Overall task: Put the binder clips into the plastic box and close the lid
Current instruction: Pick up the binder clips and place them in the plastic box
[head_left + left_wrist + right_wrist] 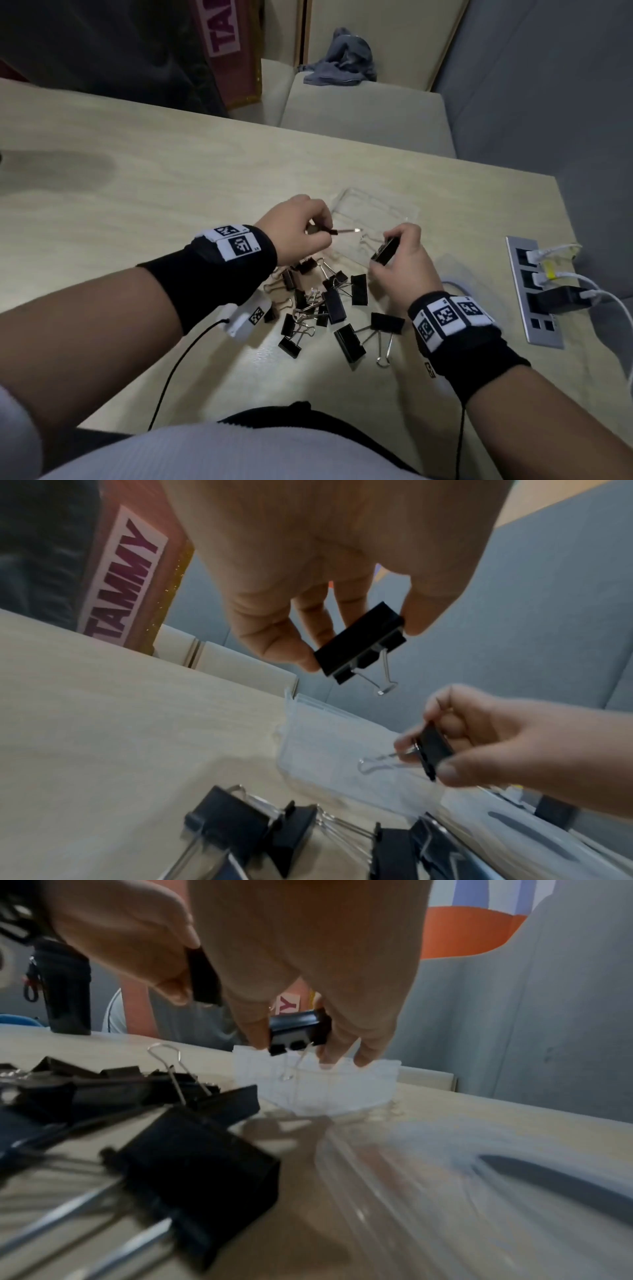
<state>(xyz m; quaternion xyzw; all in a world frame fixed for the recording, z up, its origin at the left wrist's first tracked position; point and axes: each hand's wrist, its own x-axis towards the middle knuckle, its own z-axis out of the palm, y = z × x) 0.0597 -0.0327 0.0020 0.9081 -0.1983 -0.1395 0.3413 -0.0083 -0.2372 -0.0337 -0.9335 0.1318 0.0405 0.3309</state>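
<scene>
Binder clips: a loose black heap [322,301] lay on the table [137,192], near the person, between the forearms.
Left hand [298,226]: fingers curled, pinching one clip [361,642] by its ends, its wire handles pointing toward the box.
Right hand [404,260]: fingers curled round a second clip [385,255], held above the box's near edge.
Plastic box [376,209]: clear, open, just beyond both hands.
Lid [514,1164]: clear, lying right of the heap.
Power strip [534,291]: far right, cables plugged in.
</scene>
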